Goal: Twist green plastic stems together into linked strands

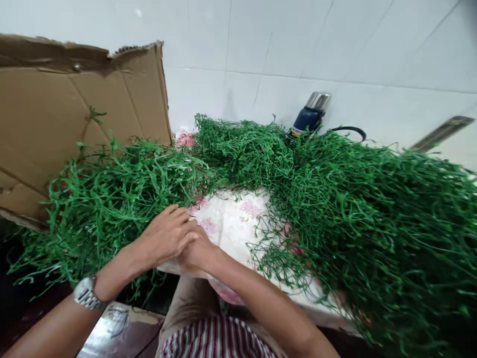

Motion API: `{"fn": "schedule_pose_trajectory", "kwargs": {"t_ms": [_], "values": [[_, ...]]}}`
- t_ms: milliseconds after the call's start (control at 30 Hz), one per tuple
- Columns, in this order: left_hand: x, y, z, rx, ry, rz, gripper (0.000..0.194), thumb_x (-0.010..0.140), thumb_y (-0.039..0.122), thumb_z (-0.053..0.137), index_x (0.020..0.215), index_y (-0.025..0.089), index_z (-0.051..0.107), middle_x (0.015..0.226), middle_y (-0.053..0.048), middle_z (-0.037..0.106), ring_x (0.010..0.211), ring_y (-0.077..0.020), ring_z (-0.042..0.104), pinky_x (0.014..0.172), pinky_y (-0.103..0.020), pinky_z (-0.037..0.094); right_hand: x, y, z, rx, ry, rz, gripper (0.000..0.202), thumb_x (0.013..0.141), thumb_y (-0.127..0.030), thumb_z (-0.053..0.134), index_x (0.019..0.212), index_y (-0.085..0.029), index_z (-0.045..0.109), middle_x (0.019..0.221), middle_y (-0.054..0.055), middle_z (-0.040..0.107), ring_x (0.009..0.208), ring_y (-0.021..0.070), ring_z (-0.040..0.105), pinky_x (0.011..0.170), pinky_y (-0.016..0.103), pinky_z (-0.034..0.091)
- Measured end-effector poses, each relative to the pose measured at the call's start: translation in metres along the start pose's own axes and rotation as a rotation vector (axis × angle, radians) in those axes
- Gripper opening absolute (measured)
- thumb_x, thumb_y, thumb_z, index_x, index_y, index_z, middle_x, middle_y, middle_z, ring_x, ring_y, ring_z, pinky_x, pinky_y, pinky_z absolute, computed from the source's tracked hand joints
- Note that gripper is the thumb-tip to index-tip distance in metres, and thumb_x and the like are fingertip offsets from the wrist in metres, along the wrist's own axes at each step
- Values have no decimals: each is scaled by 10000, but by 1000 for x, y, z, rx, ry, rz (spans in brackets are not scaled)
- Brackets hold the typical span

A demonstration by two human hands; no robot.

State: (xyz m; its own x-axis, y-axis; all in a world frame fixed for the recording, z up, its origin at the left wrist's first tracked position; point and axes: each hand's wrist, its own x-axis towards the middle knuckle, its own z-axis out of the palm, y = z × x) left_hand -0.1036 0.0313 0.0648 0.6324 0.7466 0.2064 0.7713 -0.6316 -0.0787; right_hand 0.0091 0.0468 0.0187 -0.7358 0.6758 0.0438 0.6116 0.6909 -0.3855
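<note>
Two hands meet low at centre: your left hand (166, 238) lies curled over your right hand (197, 251), and whether either grip pinches a strand is hidden, so I cannot tell. Thin, springy green plastic strands (335, 199) heap tangled either side of the floral cloth (231, 223) on the counter, so pulling one could drag a snarled clump off the near edge. Farther back, a creased cardboard sheet (82, 114) leans, and a blue steel-capped flask (310, 117) half-buried by the tiled wall (298, 44) could tip.
</note>
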Motion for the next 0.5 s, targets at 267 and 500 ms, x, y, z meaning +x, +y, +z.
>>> {"fn": "schedule_pose_trajectory", "kwargs": {"t_ms": [267,500], "values": [[9,11,11,-14,15,-119,214,873,207,412,991,168,587,984,-89,615,1008,-229,513,951,-438,329,-33,49,-50,155,47,138,230,800,-228,460,712,-109,636,721,121,657,690,195,608,647,290,434],[6,22,26,-27,29,-124,149,837,197,469,904,187,602,885,-59,617,907,-219,531,919,-445,358,29,69,-61,555,229,201,513,907,-506,270,1198,-122,446,981,86,661,808,125,620,658,223,468]]}}
